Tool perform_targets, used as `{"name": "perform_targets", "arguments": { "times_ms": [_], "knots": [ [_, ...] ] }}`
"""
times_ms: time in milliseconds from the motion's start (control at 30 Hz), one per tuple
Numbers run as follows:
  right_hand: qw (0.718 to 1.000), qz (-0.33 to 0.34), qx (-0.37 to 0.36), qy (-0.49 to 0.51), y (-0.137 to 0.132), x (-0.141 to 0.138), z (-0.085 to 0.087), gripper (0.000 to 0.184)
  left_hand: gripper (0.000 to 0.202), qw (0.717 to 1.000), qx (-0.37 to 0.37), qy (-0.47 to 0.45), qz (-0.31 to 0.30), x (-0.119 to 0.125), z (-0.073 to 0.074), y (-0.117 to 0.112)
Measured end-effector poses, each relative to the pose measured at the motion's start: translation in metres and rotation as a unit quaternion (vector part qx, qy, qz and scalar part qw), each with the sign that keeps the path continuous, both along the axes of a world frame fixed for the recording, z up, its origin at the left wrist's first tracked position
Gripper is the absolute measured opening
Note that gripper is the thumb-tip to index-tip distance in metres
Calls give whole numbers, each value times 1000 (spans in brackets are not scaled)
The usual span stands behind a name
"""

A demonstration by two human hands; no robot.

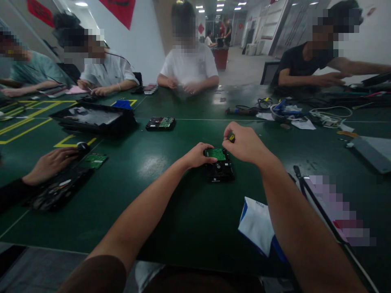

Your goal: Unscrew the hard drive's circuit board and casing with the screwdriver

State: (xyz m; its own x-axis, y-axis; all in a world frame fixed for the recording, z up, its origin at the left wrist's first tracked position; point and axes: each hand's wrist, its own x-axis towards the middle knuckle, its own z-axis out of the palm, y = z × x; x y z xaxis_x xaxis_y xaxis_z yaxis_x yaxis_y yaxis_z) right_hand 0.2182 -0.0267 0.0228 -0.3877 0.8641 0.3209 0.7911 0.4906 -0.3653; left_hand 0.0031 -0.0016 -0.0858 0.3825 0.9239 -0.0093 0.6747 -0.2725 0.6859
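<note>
A black hard drive (pixel 220 171) with a green circuit board (pixel 216 154) lies on the dark green table in front of me. My left hand (pixel 200 156) grips its left side, thumb along the near edge of the board and fingers at the far corner. Above the drive's far right corner, my right hand (pixel 244 142) is closed around a small yellow and black handle (pixel 231 137), which looks like a screwdriver's. Its tip is hidden or too small to make out. Farther off to the left, a second hard drive (pixel 160 123) lies flat.
A black tray (pixel 94 118) stands at the left, near a co-worker's hand (pixel 55 162) and a loose circuit board (pixel 95 160). By my right forearm lie a white and blue packet (pixel 258 224) and a cable (pixel 317 203). Tangled wires (pixel 287 110) lie at the back right. Several people sit around the table.
</note>
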Motion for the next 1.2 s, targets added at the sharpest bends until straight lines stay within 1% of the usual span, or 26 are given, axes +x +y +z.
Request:
{"name": "perform_targets", "arguments": {
  "times_ms": [100,200,300,433,533,633,700,767,867,933,1033,1100,1133,1200],
  "knots": [
    [1000,25,-4,-14,-2,0,2,11,76,1000,-5,-3,2,0,0,-1],
    [1000,15,-18,-14,-2,-3,3,14,77,1000,-1,-6,-5,-1,-2,1],
    [999,12,-31,11,1,-5,4,16,76,1000,4,-9,-9,-2,-4,3],
    [999,32,-11,37,6,-6,2,17,75,1000,6,-13,-11,-2,-4,3],
    [999,9,4,39,6,-6,0,14,76,1000,2,-12,-10,-1,-2,1],
    [999,-22,28,40,3,-8,1,18,77,1000,0,-6,-6,-1,0,0],
    [998,-27,36,40,1,-8,3,19,76,1000,-1,-1,-7,-1,1,0],
    [998,-17,35,44,1,-8,4,16,75,1000,-1,1,-7,-1,1,0],
    [997,-6,11,75,3,-4,5,17,74,1000,0,-2,-1,0,0,0],
    [993,-9,-25,118,5,-2,4,20,75,1000,1,-3,1,0,-1,0],
    [976,-8,-89,197,5,0,4,28,75,1000,3,0,-2,1,-1,1],
    [968,-4,-115,223,3,1,5,31,75,1000,0,2,-3,1,0,1],
    [968,-5,-115,221,3,1,7,31,75,1000,-1,2,-3,1,1,1],
    [977,-14,-90,193,2,3,10,28,74,1000,-4,3,-2,1,2,1]
  ]
}}
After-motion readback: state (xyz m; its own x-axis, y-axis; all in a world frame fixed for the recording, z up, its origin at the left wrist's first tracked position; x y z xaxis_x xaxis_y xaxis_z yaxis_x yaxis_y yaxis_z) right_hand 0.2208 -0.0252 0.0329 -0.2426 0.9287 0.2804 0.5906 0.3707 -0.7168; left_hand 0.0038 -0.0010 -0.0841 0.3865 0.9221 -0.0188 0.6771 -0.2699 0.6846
